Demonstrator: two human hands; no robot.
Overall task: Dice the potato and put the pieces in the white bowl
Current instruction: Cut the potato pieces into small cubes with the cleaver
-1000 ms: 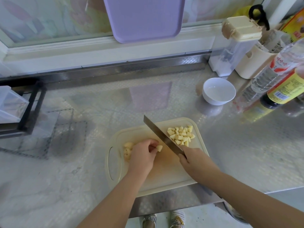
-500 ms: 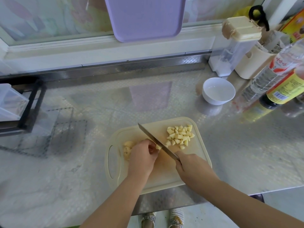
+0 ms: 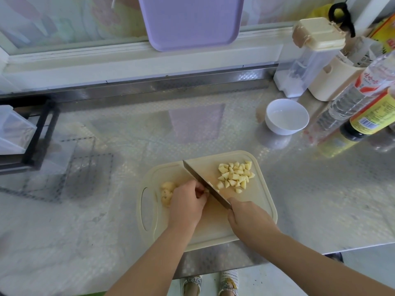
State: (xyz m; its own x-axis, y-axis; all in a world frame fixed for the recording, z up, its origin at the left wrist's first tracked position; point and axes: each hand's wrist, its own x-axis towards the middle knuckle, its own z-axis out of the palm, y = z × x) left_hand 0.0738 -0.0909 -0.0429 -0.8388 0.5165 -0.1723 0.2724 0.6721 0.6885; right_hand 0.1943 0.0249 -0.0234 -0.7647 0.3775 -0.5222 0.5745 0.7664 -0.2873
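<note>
The knife (image 3: 202, 182) crosses the board (image 3: 261, 202) — diced pieces (image 3: 236, 175) crowd its far-right corner.

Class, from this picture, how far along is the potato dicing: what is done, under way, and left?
Done: potato cubes lie piled on the cutting board. In hand: the left hand grips the remaining potato while the right hand holds the knife against it. Left: finishing the cuts and filling the white bowl, which holds no potato.
</note>
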